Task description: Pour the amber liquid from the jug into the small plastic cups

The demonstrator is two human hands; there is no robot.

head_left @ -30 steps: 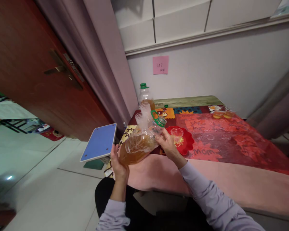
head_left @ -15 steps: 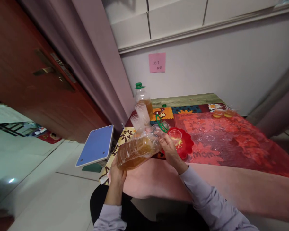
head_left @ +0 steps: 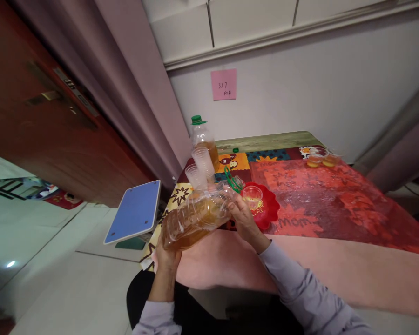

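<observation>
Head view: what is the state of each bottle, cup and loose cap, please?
Held bottle: tilted, uncapped, partly filled
Standing bottle: upright, capped, partly filled
Green cap: lying loose
Cup stacks: nested
Cup on red tray: upright, contents unclear
Two far cups: upright, partly filled

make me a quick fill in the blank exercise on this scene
The left hand and right hand both hold the tilted bottle, the ____ one nearer the scalloped plate. That plate, holding a clear cup, is ____. The standing bottle has a ____ cap. The note on the wall is ____.
Missing words: right; red; green; pink.
</observation>
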